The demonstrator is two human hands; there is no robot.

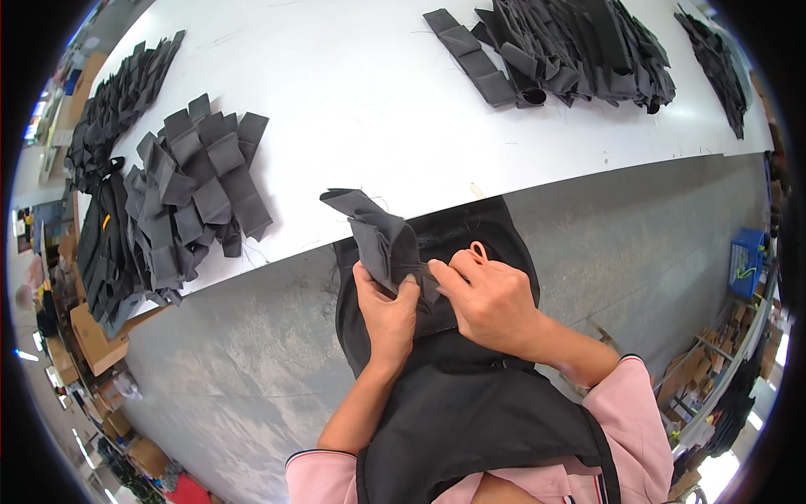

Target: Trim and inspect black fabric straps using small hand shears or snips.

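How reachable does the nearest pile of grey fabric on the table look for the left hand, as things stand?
Probably yes, once freed: the left hand holds folded grey fabric, but nothing on the white tabletop seems to block the way to the pile.

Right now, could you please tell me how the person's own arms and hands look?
The left hand and right hand wear no gloves, and the forearms are bare. Short pink sleeves end in narrow dark trim. A black apron covers the front.
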